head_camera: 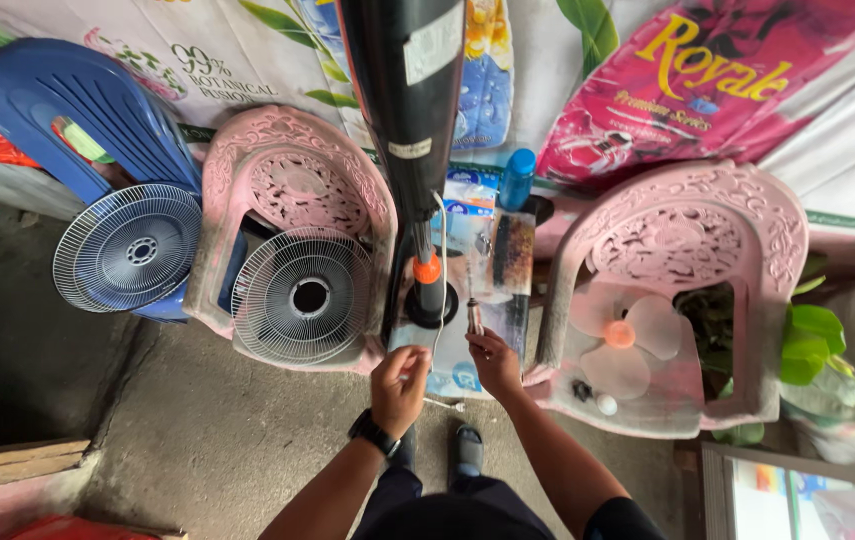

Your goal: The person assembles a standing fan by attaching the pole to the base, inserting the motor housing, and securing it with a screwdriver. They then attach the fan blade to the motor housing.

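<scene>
Gripping a small metal screwdriver [473, 320] w/ right hand [495, 362], fingers curled tight round its handle, tip pointing up just beside the round black base [432, 305] of a black fan stand [409, 110] w/ an orange collar [428, 269]. Pinching a thin white cord [440, 290] w/ left hand [399, 385], fingers closed on it, black watch [373, 433] on wrist. Flanking the stand: ornate pink plastic chairs, left one [292, 160] holding a ribbed wire grille [303, 296], right one [692, 240] carrying translucent pinkish fan blades [622, 335]; second round grille [128, 248] leaning by a blue slatted chair [77, 105].
</scene>
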